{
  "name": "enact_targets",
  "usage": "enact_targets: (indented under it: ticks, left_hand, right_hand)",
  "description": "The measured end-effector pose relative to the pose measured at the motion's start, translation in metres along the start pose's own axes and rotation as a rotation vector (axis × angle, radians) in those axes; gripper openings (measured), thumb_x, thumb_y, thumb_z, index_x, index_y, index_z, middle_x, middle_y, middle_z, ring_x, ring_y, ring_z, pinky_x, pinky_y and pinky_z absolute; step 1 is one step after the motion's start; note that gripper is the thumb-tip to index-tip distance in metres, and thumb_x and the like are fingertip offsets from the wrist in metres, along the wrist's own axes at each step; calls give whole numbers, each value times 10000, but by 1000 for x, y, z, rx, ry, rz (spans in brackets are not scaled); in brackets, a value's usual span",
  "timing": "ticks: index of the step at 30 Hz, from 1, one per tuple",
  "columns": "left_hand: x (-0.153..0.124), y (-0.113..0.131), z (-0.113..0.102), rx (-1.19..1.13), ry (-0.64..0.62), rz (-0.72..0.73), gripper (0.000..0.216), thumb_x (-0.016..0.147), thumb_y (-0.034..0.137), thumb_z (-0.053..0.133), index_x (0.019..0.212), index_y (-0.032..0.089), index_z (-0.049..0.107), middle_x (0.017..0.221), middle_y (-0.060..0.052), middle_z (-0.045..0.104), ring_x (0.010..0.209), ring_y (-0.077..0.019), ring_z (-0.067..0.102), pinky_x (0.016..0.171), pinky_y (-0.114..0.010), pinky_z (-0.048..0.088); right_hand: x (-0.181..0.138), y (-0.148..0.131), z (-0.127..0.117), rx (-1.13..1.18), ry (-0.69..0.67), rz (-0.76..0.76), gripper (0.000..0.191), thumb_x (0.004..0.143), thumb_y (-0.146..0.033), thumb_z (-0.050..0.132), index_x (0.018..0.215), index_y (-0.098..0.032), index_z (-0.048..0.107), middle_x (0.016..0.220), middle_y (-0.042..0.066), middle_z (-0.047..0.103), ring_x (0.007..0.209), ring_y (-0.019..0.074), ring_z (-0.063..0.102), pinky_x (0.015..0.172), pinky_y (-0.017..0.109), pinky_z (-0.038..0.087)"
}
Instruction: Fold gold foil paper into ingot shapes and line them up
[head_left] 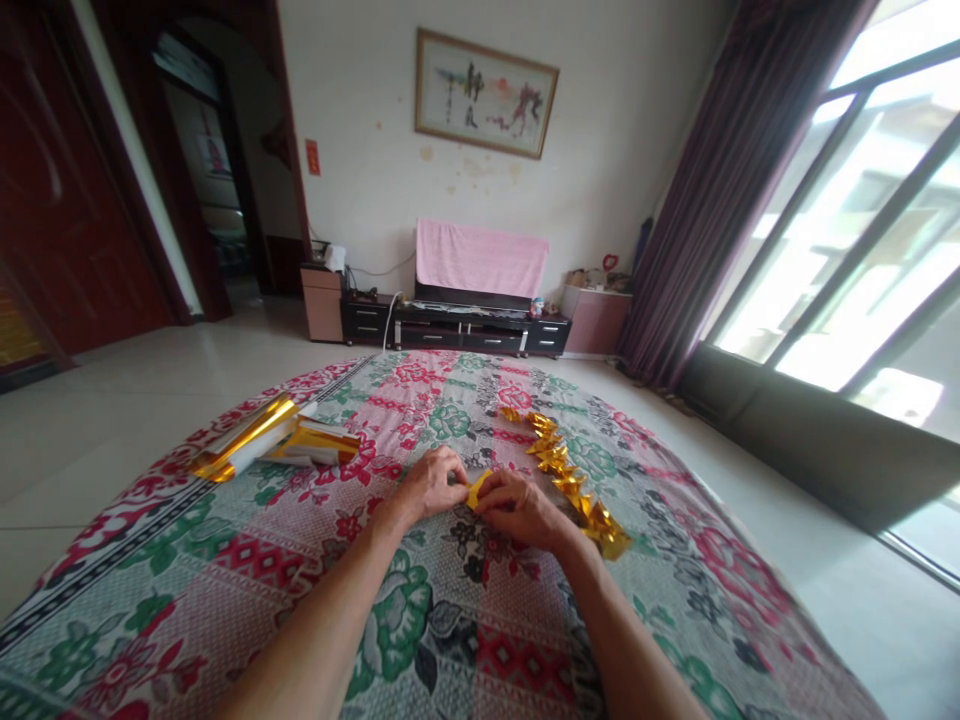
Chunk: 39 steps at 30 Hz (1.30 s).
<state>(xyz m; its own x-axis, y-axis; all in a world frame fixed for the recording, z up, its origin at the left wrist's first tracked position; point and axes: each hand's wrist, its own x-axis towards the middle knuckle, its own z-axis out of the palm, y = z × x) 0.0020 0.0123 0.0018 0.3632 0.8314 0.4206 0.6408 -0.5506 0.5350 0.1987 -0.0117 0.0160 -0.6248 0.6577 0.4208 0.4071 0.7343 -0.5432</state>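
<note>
Between my two hands is a small piece of gold foil paper (477, 489), low over the patterned cloth. My left hand (435, 482) pinches its left side with thumb and fingers. On the other side, my right hand (519, 508) has its fingers closed on the same piece, hiding part of it. A row of folded gold foil pieces (570, 482) runs along the cloth just beyond and to the right of my right hand. Off to the left lie loose gold foil sheets (259, 437), shiny gold on one side and white on the other, partly curled.
A floral cloth (405, 600) covers the round-edged surface under my hands. Beyond it stands a low black cabinet (459, 330) with a pink towel (480, 258) draped over something on top. A purple curtain (712, 190) and a window are on the right.
</note>
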Motion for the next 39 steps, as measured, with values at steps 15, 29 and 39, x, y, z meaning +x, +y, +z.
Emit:
enact_targets:
  ticks: [15,29,39]
  left_hand:
    - [2,0,0,11,-21,-24,79,603,183,651,681,196,647,877,-31,601,841,-165,553,813,-291,441]
    - [2,4,-4,-5,-29,-35,57,621,187,633,672,199,653,872,-32,609,832,-166,560,812,-292,449]
    - [2,5,-5,-24,-24,-41,66,610,187,638,674,194,655,855,-32,610,833,-167,558,815,-297,447]
  right_hand:
    - [3,-2,1,-201,52,-4,114,736,-155,619,788,-226,691,883,27,591,805,135,552,767,275,432]
    - [2,-2,5,-256,127,-31,109,760,-187,605,801,-239,692,851,24,618,788,136,556,735,273,424]
    - [4,-9,6,-326,147,-54,129,758,-149,574,771,-225,677,828,30,636,788,148,558,757,299,410]
